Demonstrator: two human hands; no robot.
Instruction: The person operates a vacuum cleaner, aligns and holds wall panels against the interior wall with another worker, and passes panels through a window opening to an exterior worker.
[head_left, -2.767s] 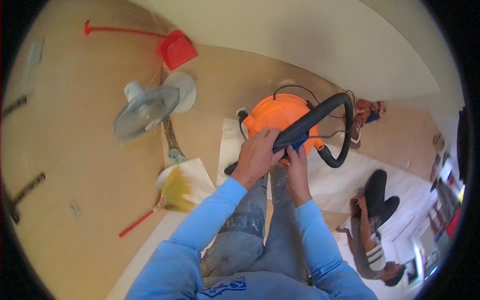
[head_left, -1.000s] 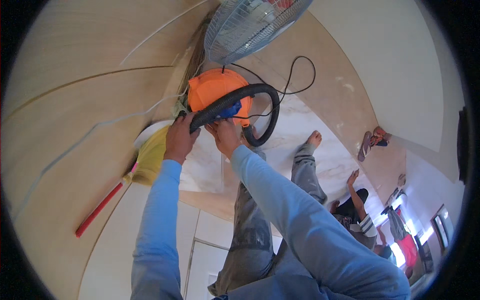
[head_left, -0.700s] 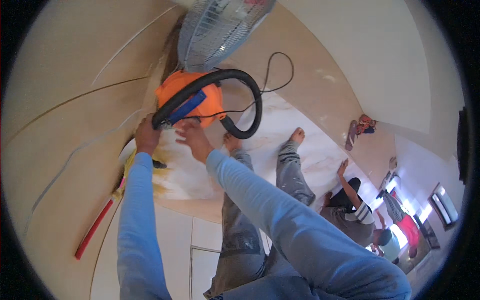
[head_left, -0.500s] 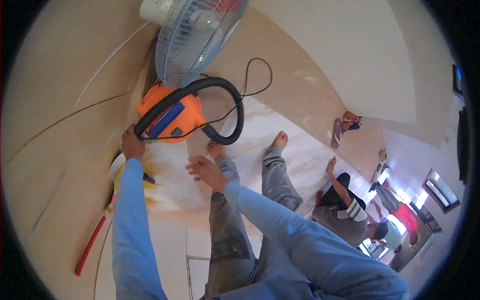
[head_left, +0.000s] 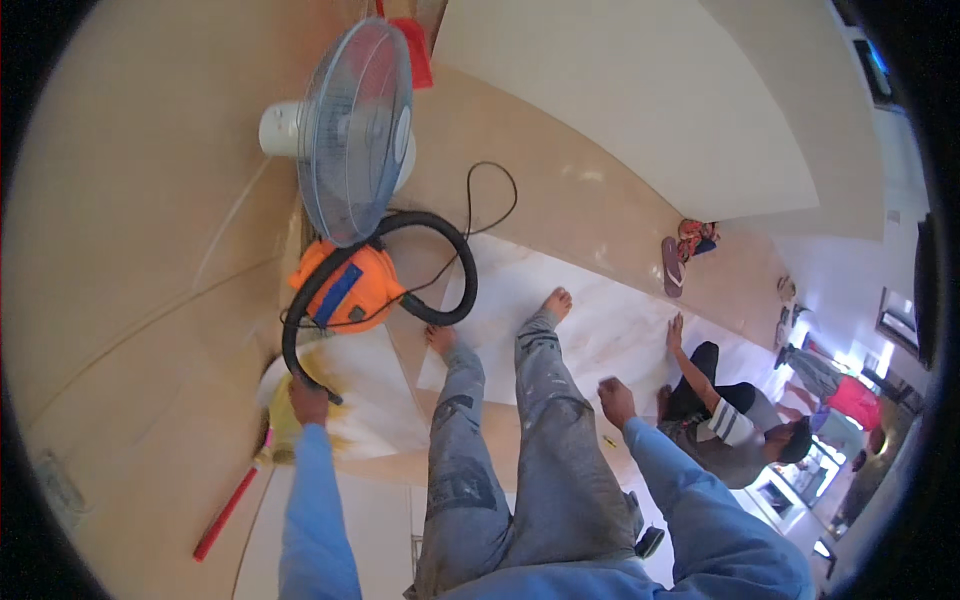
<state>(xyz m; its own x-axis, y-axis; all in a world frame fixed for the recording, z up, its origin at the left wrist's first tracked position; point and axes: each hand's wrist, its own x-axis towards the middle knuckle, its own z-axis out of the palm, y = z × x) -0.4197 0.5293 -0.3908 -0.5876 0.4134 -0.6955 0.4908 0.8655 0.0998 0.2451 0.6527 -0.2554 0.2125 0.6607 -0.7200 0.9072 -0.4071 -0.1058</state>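
An orange vacuum cleaner [head_left: 375, 280] with a blue panel stands on the floor at the left. Its thick black hose [head_left: 466, 268] loops out to the right and runs back over the body, down to its free end. My left hand [head_left: 308, 403] is closed around the hose close to that end, over a yellow item beside the wall. To the right of my legs hangs my right hand [head_left: 617, 402], fingers curled in, with nothing visible in them. A thin black cord [head_left: 515, 190] loops beyond the vacuum.
A fan [head_left: 355, 140] stands behind the vacuum, with a red dustpan [head_left: 415, 55] past it. A red handle [head_left: 225, 515] lies at lower left. Slippers [head_left: 673, 268] are by the far wall. A co-worker [head_left: 715, 425] sits on the floor at right; others are farther back.
My left hand has drawn the hose end nearer to me, downward and slightly right. My right hand has swung from in front of my legs out to the right. The view has shifted.
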